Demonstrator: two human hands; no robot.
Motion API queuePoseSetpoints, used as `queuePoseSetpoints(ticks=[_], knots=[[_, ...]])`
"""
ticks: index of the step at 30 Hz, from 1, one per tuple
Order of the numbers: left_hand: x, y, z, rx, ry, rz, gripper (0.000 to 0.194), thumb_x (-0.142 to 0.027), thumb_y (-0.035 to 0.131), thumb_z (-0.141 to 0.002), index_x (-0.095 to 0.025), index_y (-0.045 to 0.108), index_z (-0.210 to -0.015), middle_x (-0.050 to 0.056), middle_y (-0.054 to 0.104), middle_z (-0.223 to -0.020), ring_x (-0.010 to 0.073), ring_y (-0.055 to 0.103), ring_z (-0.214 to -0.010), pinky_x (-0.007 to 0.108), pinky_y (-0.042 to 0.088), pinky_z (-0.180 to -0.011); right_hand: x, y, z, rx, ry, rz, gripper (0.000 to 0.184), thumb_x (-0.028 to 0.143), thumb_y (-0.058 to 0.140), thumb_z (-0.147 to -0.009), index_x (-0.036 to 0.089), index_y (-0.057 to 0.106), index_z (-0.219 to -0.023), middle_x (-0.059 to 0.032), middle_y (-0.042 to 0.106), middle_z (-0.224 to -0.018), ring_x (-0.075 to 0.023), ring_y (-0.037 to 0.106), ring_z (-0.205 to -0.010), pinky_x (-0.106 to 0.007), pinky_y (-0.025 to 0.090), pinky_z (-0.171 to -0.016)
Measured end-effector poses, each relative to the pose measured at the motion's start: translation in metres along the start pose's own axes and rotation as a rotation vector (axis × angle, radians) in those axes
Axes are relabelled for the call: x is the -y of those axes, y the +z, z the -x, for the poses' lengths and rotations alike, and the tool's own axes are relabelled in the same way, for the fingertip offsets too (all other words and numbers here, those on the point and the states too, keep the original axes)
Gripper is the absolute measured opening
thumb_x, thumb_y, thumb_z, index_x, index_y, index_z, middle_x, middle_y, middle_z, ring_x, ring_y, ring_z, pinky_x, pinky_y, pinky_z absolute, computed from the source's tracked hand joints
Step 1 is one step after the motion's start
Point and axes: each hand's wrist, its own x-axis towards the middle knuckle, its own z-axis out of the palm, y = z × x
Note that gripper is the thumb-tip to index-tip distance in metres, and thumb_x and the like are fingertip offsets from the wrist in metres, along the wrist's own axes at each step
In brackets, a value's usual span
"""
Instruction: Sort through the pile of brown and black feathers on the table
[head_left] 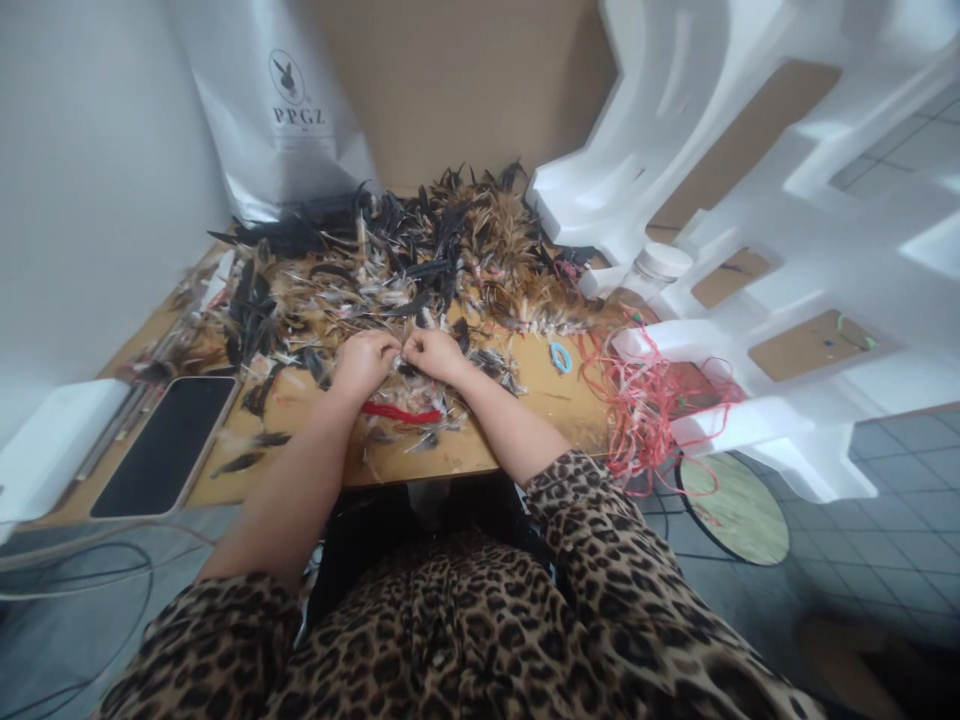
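My left hand and my right hand meet fingertip to fingertip at the near side of a heap of loose feathers, black, brown and pale. Both sets of fingers are closed in a pinch; anything between them is too small and too covered to name. Just below them on the wooden table lies a short red strip, with pale fluff and feather bits around it. More dark and grey feathers lie beside my right wrist.
At the left are a phone and a white box. A silver bag stands behind. Rightward lie a light-blue ring, tangled pink strings, a lidded jar and large white foam pieces.
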Motion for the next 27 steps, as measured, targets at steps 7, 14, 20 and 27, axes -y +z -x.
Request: queuePoseSetpoints(ticks=[7, 14, 20, 27], knots=[[-0.0011, -0.0022, 0.0006, 0.023, -0.006, -0.054, 0.022, -0.023, 0.049, -0.077, -0.018, 0.069, -0.082, 0.009, 0.069, -0.088, 0.0232, 0.061, -0.087, 0.032, 0.043, -0.082, -0.0035, -0.0003, -0.0032, -0.009, 0.012, -0.054, 0.019, 0.025, 0.056, -0.072, 0.020, 0.066, -0.088, 0.0030, 0.066, -0.077, -0.0102, 0.057, -0.069, -0.021, 0.040, -0.065], [-0.0009, -0.0008, 0.0000, 0.024, -0.005, -0.096, 0.022, -0.022, 0.049, -0.077, -0.017, 0.069, -0.083, 0.009, 0.069, -0.089, 0.0227, 0.061, -0.088, 0.032, 0.045, -0.081, -0.0047, -0.0010, -0.0062, -0.004, 0.010, -0.054, 0.020, 0.027, 0.058, -0.073, 0.022, 0.071, -0.087, 0.0037, 0.068, -0.077, -0.0093, 0.056, -0.066, -0.020, 0.039, -0.063], [0.0018, 0.0004, -0.0002, 0.002, 0.016, -0.072, 0.021, -0.021, 0.050, -0.077, -0.017, 0.069, -0.082, 0.007, 0.069, -0.088, 0.0209, 0.062, -0.086, 0.030, 0.045, -0.079, -0.0063, 0.0002, -0.0078, -0.006, 0.013, -0.083, 0.019, 0.028, 0.061, -0.072, 0.022, 0.073, -0.085, 0.0035, 0.070, -0.077, -0.0093, 0.059, -0.069, -0.019, 0.038, -0.062], [0.0048, 0.0019, -0.0004, -0.015, 0.010, -0.018, 0.020, -0.021, 0.051, -0.075, -0.017, 0.070, -0.079, 0.007, 0.070, -0.085, 0.0192, 0.062, -0.083, 0.028, 0.046, -0.079, -0.0079, 0.0014, -0.0085, -0.017, 0.010, -0.080, 0.018, 0.028, 0.059, -0.072, 0.021, 0.073, -0.083, 0.0026, 0.071, -0.079, -0.0099, 0.061, -0.071, -0.019, 0.040, -0.063]])
